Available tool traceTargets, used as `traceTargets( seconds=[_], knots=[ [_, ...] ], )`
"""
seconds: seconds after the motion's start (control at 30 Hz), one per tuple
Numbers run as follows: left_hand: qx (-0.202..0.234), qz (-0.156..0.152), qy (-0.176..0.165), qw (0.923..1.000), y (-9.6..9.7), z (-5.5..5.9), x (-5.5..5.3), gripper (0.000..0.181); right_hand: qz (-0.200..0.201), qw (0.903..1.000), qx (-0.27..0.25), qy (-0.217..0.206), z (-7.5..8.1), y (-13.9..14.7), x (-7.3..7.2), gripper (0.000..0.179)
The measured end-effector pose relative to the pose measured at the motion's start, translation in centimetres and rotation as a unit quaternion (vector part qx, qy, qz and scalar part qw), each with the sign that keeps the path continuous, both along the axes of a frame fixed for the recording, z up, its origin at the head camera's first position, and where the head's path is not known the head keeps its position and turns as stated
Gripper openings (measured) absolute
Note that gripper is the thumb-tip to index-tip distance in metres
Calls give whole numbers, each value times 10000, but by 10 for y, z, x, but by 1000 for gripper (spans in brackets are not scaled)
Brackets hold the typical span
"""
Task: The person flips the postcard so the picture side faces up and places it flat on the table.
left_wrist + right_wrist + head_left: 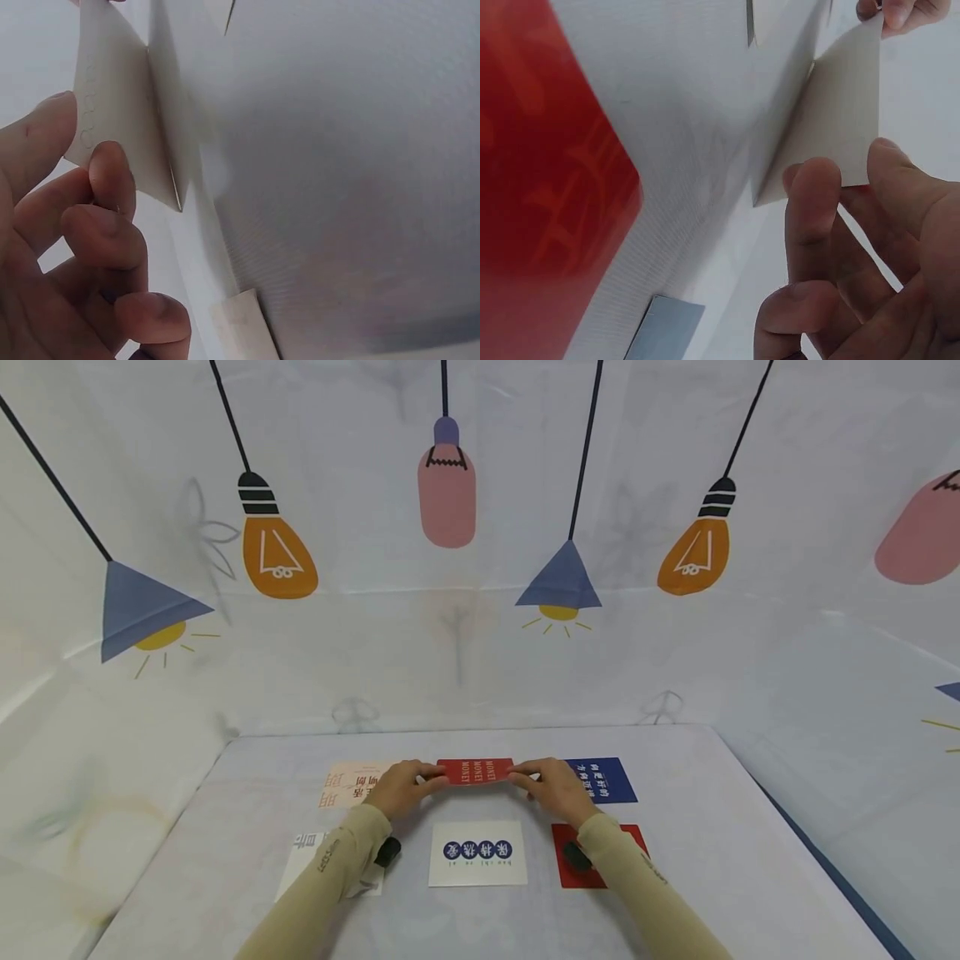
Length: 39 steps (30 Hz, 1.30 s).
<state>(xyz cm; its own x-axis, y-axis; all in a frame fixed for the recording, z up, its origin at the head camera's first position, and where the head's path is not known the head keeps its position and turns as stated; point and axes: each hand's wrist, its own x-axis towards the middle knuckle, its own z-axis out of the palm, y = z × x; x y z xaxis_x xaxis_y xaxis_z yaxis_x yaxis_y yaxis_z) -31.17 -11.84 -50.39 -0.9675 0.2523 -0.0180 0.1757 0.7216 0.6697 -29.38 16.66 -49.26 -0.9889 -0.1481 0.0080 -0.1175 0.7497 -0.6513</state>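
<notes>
A red card (475, 772) printed with the word MONEY several times is held at the far middle of the table, its lettering facing the head camera. My left hand (401, 789) pinches its left end between thumb and fingers, while my right hand (558, 789) pinches the right end. Both wrist views show the card's pale back (116, 97), tilted up from the white surface with one long edge close to it. Beside my left hand is a peach card (347, 783) with orange characters, partly covered. A dark blue card (611, 781) lies just beyond my right hand.
Nearer me lie a white card (477, 870) with blue circles, a red card (568, 870) under the right forearm, and another white card (294, 864) partly hidden by the left sleeve. Behind the white table (712, 827) hangs a cloth (480, 660) printed with lamps.
</notes>
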Motion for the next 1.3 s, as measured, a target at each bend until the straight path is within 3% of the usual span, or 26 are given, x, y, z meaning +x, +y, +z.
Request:
traceTargets(
  seconds=[0.47, 0.93, 1.3],
  knots=[
    [-527, -178, -142, 9984, 5, -3, 5, 38, 259, 9977, 619, 22, -8, -2, -7, 31],
    [-917, -66, 76, 9957, 10, -3, 7, 36, 248, 9960, 862, -47, -9, -6, -7, 23],
    [-986, 74, -1, 9951, 11, -5, 3, 35, 241, 9957, 896, -16, -9, -7, -2, 21]
  ],
)
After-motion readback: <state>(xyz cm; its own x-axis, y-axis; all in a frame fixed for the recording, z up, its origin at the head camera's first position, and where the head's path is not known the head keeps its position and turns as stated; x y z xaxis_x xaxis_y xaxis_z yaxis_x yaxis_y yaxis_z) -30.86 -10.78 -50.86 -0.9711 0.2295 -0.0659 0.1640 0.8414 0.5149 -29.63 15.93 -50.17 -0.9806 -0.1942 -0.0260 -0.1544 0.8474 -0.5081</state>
